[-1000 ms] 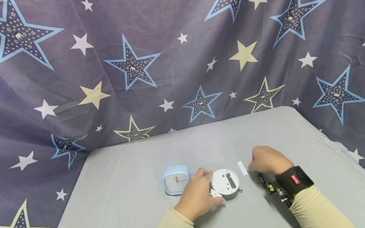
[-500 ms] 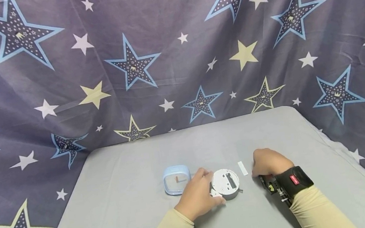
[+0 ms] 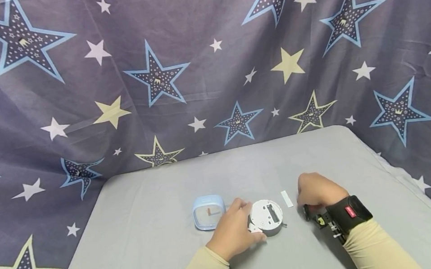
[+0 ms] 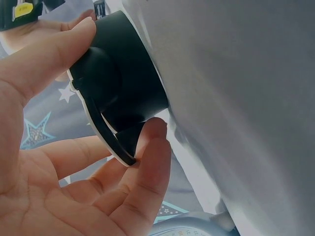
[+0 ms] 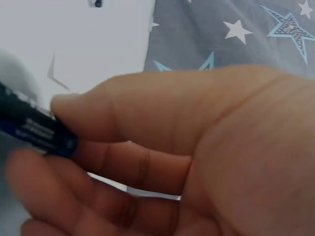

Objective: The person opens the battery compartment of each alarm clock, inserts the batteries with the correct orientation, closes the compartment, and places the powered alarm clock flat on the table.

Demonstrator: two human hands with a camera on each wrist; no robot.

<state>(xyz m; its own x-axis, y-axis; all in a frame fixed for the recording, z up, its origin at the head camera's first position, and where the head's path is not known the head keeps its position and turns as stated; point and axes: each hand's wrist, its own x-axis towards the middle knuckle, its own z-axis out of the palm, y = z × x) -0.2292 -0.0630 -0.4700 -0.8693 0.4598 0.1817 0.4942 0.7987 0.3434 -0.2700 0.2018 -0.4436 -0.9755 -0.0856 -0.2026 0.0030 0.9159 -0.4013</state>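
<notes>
In the head view my left hand (image 3: 233, 227) grips a round clock (image 3: 263, 221) by its left edge. The clock's white back faces up and shows a dark oblong battery slot (image 3: 272, 213). Seen from the left wrist, the clock's black side (image 4: 133, 64) lies between thumb and fingers, and a flat white-edged piece juts from it toward the fingers. My right hand (image 3: 318, 190) is to the right of the clock, low over the table. The right wrist view shows it pinching a dark blue battery (image 5: 39, 125) between thumb and fingers.
A small white strip (image 3: 286, 198), like a battery cover, lies between clock and right hand. Left of my left hand stands a light blue square clock (image 3: 208, 212). Star-patterned cloth (image 3: 206, 63) hangs behind the grey-covered table (image 3: 158, 196).
My right hand has drawn slightly right, away from the white strip, and its wrist has turned a little. The left hand and the round clock have stayed put.
</notes>
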